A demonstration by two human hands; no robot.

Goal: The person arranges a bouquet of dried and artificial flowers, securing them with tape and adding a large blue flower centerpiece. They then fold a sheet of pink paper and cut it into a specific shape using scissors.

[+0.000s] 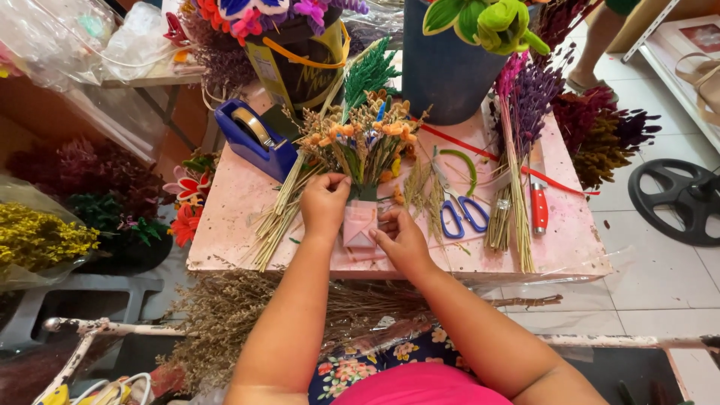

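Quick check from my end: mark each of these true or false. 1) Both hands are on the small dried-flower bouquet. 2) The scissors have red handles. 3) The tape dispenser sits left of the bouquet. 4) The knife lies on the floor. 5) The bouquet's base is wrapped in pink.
1) True: the left hand grips the small dried-flower bouquet at its stems and the right hand is at its base.
2) False: the scissors have blue handles.
3) True: the blue tape dispenser is to its left.
4) False: the red-handled knife lies on the pink table.
5) True: a pink wrap covers the base.
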